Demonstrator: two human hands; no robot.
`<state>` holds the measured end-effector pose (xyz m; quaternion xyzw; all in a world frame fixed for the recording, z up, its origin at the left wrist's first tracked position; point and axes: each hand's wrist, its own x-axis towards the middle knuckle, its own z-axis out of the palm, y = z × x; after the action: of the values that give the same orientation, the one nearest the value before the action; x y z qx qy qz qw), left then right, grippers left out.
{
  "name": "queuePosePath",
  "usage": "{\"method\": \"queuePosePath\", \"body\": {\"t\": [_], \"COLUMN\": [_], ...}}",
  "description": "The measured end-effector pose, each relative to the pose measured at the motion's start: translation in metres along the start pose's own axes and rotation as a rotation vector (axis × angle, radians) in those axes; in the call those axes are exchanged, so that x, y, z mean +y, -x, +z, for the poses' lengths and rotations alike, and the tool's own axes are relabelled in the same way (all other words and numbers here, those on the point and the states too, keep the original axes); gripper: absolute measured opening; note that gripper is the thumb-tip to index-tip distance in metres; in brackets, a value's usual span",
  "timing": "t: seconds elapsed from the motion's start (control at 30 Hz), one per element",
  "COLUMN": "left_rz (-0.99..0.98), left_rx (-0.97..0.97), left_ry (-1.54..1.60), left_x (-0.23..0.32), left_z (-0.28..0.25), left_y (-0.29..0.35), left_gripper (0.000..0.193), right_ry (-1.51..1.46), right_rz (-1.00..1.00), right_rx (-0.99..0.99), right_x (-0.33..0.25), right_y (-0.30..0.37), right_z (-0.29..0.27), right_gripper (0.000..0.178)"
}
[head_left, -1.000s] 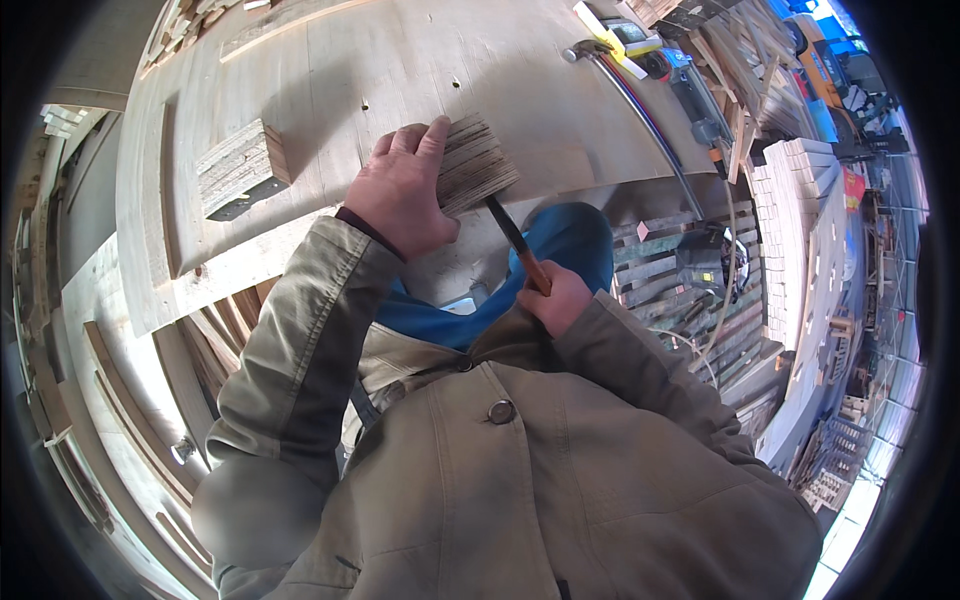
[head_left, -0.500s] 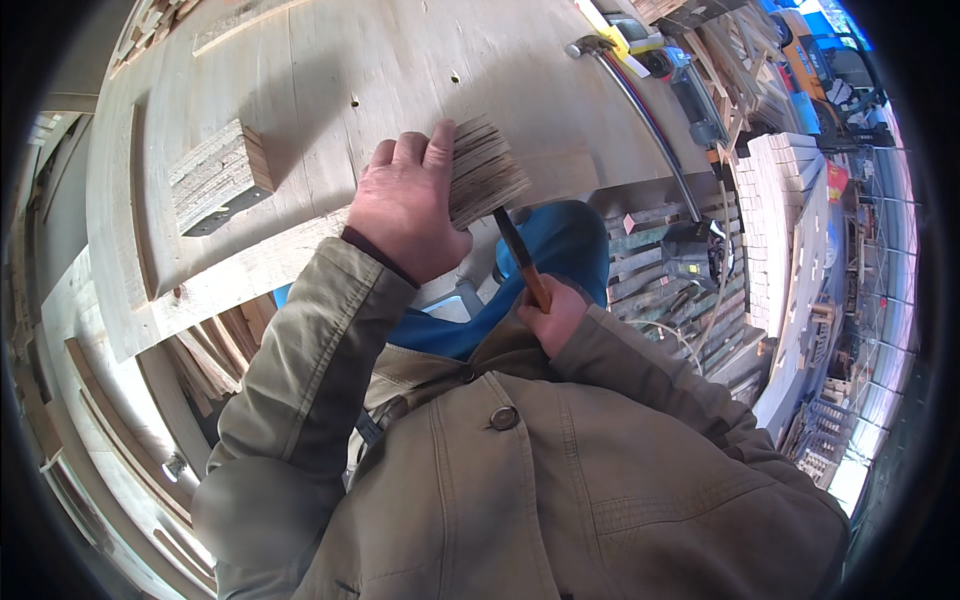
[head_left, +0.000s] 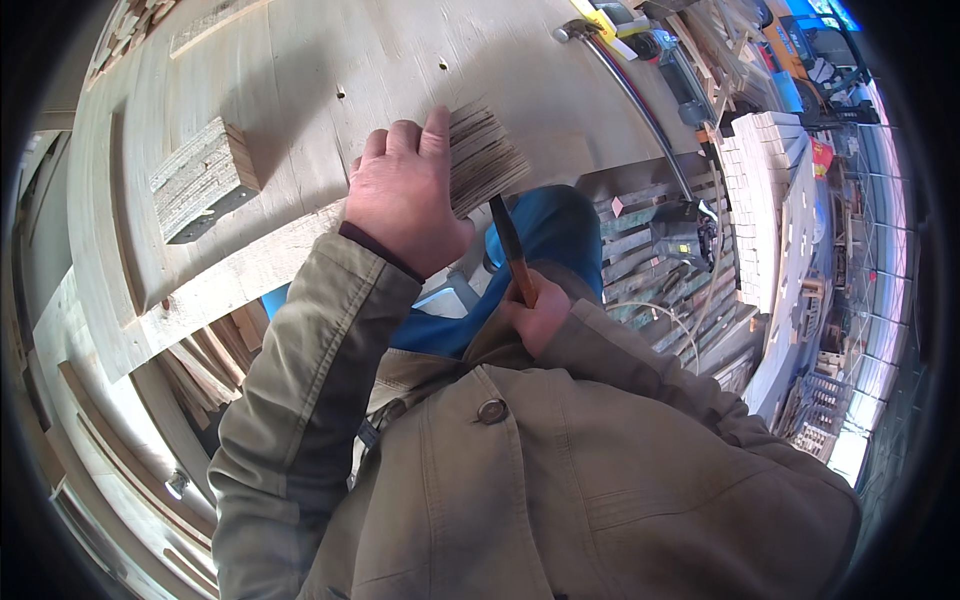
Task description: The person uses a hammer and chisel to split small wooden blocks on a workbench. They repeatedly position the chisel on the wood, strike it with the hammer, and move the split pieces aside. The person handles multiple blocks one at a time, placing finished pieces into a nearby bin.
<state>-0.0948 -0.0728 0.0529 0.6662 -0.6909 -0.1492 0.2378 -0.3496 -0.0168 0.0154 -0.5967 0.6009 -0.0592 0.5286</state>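
Note:
My left hand (head_left: 405, 195) is closed on a rough, layered wooden block (head_left: 486, 160) at the near edge of the workbench, gripping it from its left side. In my right hand (head_left: 540, 312) is a tool with an orange-brown wooden handle and a dark shaft (head_left: 506, 232). The shaft's upper end meets the block's lower edge, and whatever lies beyond is hidden. A second layered wooden block (head_left: 205, 182) rests on the bench to the left of my left hand.
The pale plywood workbench (head_left: 300, 60) spans the far side. A claw hammer (head_left: 620, 85) lies at its right, beside a yellow-handled tool (head_left: 607, 30). Stacked wood (head_left: 765, 200) and a slatted pallet (head_left: 640, 265) stand to the right. Thin wood strips (head_left: 205, 375) lean under the bench's left part.
The view has shifted slightly, and the bench sits a little farther left and up. My right hand and its tool have tilted slightly more upright. Both grips are the same.

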Motion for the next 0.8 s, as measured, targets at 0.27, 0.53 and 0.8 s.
{"method": "queuePosePath", "body": {"t": [0.27,0.53,0.8], "left_rz": [-0.014,-0.032,-0.026], "left_rx": [0.012,0.01,-0.001], "left_ry": [-0.025,-0.07,-0.113], "left_x": [0.001,0.002,0.005], "left_z": [0.002,0.005,-0.001], "left_y": [0.002,0.002,0.002], "left_gripper": [0.105,0.109,0.108], "right_ry": [-0.281,-0.397,-0.311], "right_rz": [0.076,0.04,-0.08], "right_rx": [0.086,0.124,0.054], "right_x": [-0.002,0.0,0.023], "right_y": [0.001,-0.004,-0.016], "right_z": [0.045,0.066,0.05], "right_gripper": [0.015,0.017,0.016]}}
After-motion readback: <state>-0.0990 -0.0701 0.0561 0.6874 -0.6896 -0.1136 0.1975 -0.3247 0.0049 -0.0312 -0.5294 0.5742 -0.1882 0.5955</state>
